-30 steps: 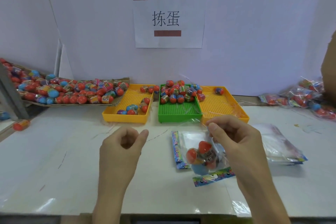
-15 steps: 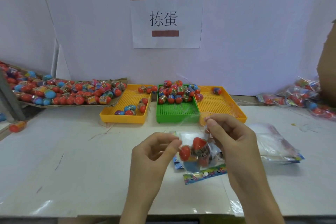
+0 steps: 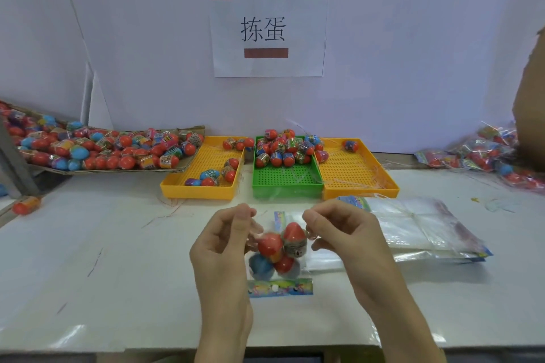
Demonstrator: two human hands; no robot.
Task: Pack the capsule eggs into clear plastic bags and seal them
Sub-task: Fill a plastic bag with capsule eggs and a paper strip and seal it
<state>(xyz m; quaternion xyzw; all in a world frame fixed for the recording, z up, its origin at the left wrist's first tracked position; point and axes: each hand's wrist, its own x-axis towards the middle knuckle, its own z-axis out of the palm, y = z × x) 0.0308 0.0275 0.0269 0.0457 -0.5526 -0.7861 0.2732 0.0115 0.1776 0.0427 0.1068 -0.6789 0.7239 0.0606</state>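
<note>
A person's left hand [image 3: 227, 240] and right hand [image 3: 342, 233] each pinched a top corner of a clear plastic bag [image 3: 278, 256] with a colourful printed header strip, held just above the white table [image 3: 118, 259] near the middle of its near edge. Inside sat about 4 red and blue plastic capsule eggs [image 3: 281, 247], bunched together. The filling step looked finished; the sealing step appeared to be in hand, and the next move likely called for drawing the mouth taut and pressing its lips closed from one corner across. Half a second before, the left hand was only arriving at the bag; 1 second before, it hovered apart, fingers loosely curled, while the right alone held the bag. A stack of empty clear bags [image 3: 418, 227] lay toward the table's right edge, beside a green perforated tray [image 3: 287, 183] and 2 yellow perforated trays [image 3: 203, 188] of loose eggs along the far edge.
</note>
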